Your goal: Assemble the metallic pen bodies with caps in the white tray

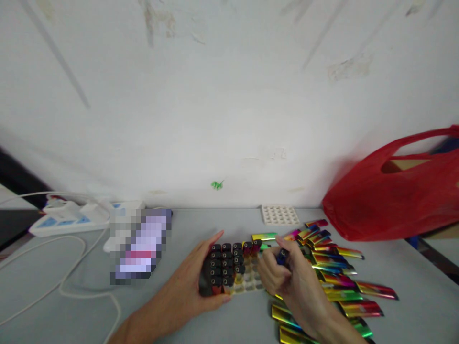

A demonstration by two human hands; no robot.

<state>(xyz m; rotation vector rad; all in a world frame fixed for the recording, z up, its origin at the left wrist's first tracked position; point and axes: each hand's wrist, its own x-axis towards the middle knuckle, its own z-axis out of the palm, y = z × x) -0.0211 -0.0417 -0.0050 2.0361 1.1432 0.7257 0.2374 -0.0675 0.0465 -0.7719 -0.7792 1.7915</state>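
A small white grid tray (251, 283) lies on the grey table, its left cells filled with several upright black-capped lighters (224, 265). My left hand (199, 277) cups the tray's left side, fingers stretched along it. My right hand (287, 279) hovers at the tray's right edge, pinched on a blue lighter (282, 257). Beside and under that hand lies a heap of shiny rainbow-coloured metal lighter sleeves (333, 277).
An empty white grid tray (280, 214) sits by the wall. A red plastic bag (398, 191) holding a cardboard box stands at the right. At the left are a white power strip (68, 219), its cable (71, 282), and a blurred-out flat object (141, 246).
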